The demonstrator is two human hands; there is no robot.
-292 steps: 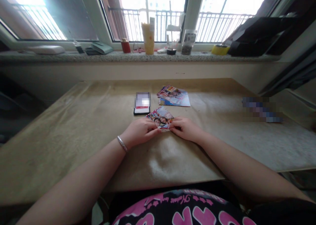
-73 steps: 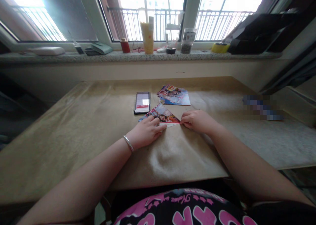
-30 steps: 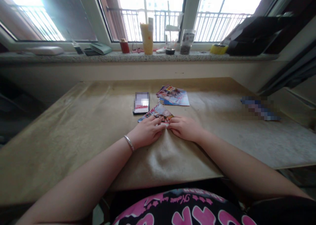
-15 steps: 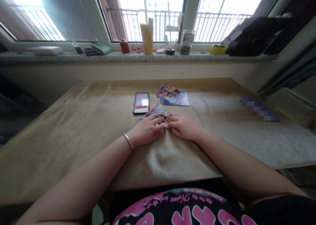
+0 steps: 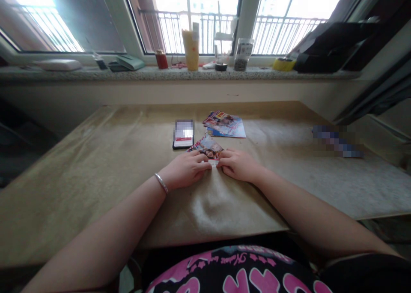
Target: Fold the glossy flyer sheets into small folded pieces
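Observation:
A small folded piece of glossy printed paper (image 5: 207, 147) lies on the brown paper-covered table (image 5: 96, 164). My left hand (image 5: 183, 171), with a silver bracelet at the wrist, presses its fingertips on the paper's near left edge. My right hand (image 5: 237, 165) pinches the near right edge, fingers curled. The two hands almost touch over the paper, and its near part is hidden under them.
A phone (image 5: 183, 134) lies just beyond the folded paper, with more printed sheets (image 5: 226, 125) to its right. A blurred flat item (image 5: 337, 141) rests at the table's right. The windowsill holds a yellow cup (image 5: 192, 49), a red can (image 5: 161, 59), jars and a tape roll (image 5: 283, 64).
Over the frames the paper went from a wider triangle to a smaller folded shape. My right hand moved left to meet my left hand; both now press the near edge.

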